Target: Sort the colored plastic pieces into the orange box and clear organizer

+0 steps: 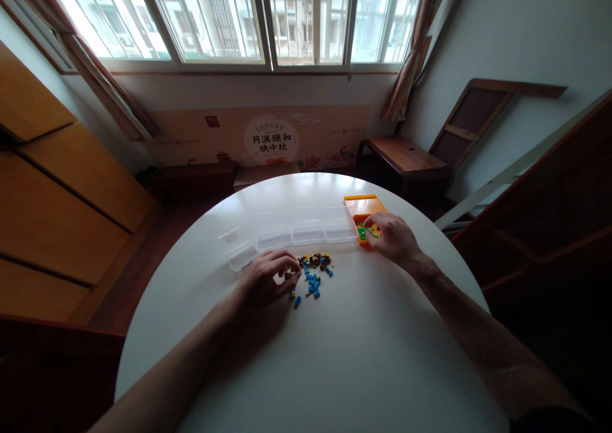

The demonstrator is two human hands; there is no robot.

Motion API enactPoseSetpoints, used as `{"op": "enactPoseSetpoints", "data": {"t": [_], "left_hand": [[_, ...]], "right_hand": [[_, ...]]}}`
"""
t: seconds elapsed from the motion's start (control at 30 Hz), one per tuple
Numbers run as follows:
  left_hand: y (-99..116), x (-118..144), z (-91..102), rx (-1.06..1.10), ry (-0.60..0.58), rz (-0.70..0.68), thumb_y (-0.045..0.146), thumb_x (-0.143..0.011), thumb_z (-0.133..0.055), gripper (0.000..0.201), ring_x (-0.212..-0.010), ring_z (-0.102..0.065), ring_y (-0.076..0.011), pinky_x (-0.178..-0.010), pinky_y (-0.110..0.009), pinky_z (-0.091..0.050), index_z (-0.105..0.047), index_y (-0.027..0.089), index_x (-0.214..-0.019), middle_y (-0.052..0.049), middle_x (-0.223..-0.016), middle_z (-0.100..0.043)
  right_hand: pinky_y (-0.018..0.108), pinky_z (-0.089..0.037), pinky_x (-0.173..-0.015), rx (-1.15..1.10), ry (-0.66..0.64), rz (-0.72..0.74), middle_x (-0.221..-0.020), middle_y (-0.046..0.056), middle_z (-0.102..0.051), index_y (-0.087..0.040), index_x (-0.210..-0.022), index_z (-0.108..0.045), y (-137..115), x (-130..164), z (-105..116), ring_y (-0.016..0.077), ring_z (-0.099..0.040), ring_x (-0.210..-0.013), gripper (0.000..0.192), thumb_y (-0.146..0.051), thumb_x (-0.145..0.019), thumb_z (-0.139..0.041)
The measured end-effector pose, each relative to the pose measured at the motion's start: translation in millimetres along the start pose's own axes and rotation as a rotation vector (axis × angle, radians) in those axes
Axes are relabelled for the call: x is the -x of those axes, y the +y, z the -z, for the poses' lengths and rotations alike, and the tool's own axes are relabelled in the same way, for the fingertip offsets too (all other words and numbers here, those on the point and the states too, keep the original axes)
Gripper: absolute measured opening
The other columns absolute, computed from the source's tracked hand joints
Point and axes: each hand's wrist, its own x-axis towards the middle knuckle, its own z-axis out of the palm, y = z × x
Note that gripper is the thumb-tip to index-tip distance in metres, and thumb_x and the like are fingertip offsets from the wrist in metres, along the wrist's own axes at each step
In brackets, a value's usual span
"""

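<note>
Small toy bricks in blue (313, 283), brown and yellow lie in a loose pile on the white table. At the pile's left edge is my left hand (268, 275), thumb and forefinger brought together in a pinch; whatever is between the tips is too small to make out. An orange box (364, 242) to the right holds green bricks (362, 233). My right hand (393, 238) reaches into it from the right, fingers curled down and closed around the green bricks; its fingertips are partly hidden.
Clear plastic boxes (308, 234) stand in a row behind the pile, left of the orange box. The round white table (335, 369) reaches toward a window wall. Beyond its right edge stands a wooden chair (406, 155); yellow cabinets (62, 197) are at left.
</note>
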Motion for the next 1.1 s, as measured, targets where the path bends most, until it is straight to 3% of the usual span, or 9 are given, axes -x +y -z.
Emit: {"op": "enactPoseSetpoints", "data": {"t": [0.17,0.3,0.4,0.6,0.83,1.1], "left_hand": [[4,-3,-1.9,0.152,0.025,0.12,0.026,-0.104,-0.069,0.013,-0.073,-0.065,-0.0138,-0.072,-0.027,-0.055,-0.075,0.018,-0.095,-0.006,-0.092,-0.075],[12,-7,-8.2,0.294,0.022,0.21,0.03,-0.104,-0.072,0.016,-0.072,-0.062,-0.0128,-0.066,-0.024,-0.051,-0.076,0.017,-0.095,-0.004,-0.089,-0.073],[19,-10,-14.2,0.381,0.007,0.266,0.034,-0.104,-0.072,0.02,-0.074,-0.062,-0.0136,-0.066,-0.024,-0.05,-0.076,0.017,-0.095,-0.004,-0.089,-0.073],[26,-12,-18.6,0.454,-0.034,0.292,0.039,-0.105,-0.072,0.024,-0.075,-0.059,-0.0145,-0.064,-0.025,-0.046,-0.077,0.017,-0.095,-0.005,-0.089,-0.071],[25,-12,-20.0,0.472,-0.043,0.267,0.036,-0.106,-0.072,0.022,-0.072,-0.056,-0.0123,-0.064,-0.024,-0.046,-0.077,0.017,-0.096,-0.005,-0.09,-0.071],[25,-11,-19.8,0.461,-0.007,0.238,0.031,-0.104,-0.075,0.016,-0.072,-0.059,-0.0115,-0.063,-0.022,-0.045,-0.079,0.016,-0.098,-0.006,-0.092,-0.074]], "right_hand": [[0.042,-0.052,-0.092,-0.16,0.032,0.135,-0.099,0.007,-0.075,-0.023,-0.094,-0.069,-33,4,-2,0.0275,-0.069,-0.095,0.006,-0.017,-0.096,-0.069],[0.04,-0.053,-0.092,-0.363,-0.056,0.377,-0.102,0.005,-0.077,-0.025,-0.102,-0.069,-74,16,-6,0.0252,-0.07,-0.098,0.003,-0.027,-0.103,-0.071],[0.04,-0.055,-0.097,-0.42,-0.119,0.508,-0.105,0.005,-0.079,-0.025,-0.109,-0.07,-92,24,-15,0.0241,-0.073,-0.099,0.012,-0.035,-0.104,-0.074],[0.041,-0.056,-0.1,-0.415,-0.144,0.567,-0.108,0.005,-0.081,-0.027,-0.112,-0.071,-92,26,-28,0.0235,-0.076,-0.102,0.013,-0.039,-0.108,-0.072],[0.039,-0.057,-0.101,-0.406,-0.096,0.596,-0.104,0.004,-0.082,-0.025,-0.105,-0.071,-96,24,-23,0.0202,-0.077,-0.094,0.011,-0.033,-0.111,-0.067],[0.04,-0.058,-0.099,-0.445,-0.037,0.623,-0.102,0.003,-0.081,-0.025,-0.109,-0.07,-99,23,-21,0.0202,-0.076,-0.092,0.005,-0.024,-0.104,-0.072]]}}
